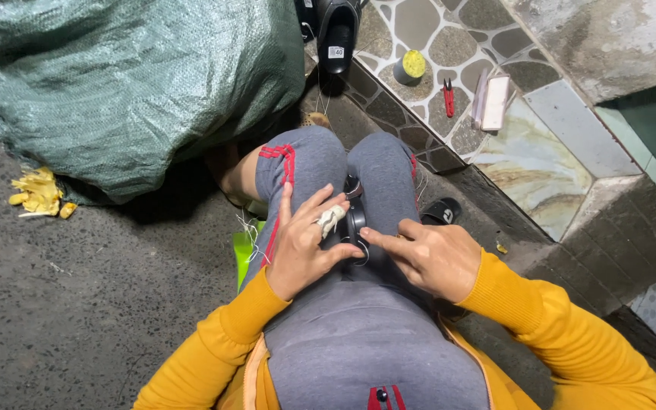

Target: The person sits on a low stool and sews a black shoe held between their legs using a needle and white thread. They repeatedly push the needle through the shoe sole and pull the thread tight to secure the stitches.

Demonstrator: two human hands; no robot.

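- Head view: the person sits with knees (343,163) drawn together in grey trousers and holds a black piece (355,225) between the thighs.
- The left hand (303,241) is half open: index and middle fingers stretch up along the left thigh, while the thumb presses against the lower edge of the black piece. One finger wears a whitish wrap (332,218), which lies against the black piece.
- The right hand (428,257) is loosely curled; its index finger points left and its tip touches the black piece just beside the left thumb. What sort of thing the black piece is cannot be told, as the hands and legs hide most of it.
- Thin pale threads (250,228) hang beside the left thigh, over a bright green object (241,254) on the ground.
- A large green woven sack (130,83) fills the upper left; yellow scraps (39,193) lie at its lower left edge.
- A black shoe (337,34) with a small white square label stands at the top, on the stone-patterned step (510,152).
- On that step, well apart from the hands, sit a thread spool (409,68) with a yellow top, red snips (448,96) and a pale flat packet (493,102).
- A black sandal (441,210) lies near the right knee.
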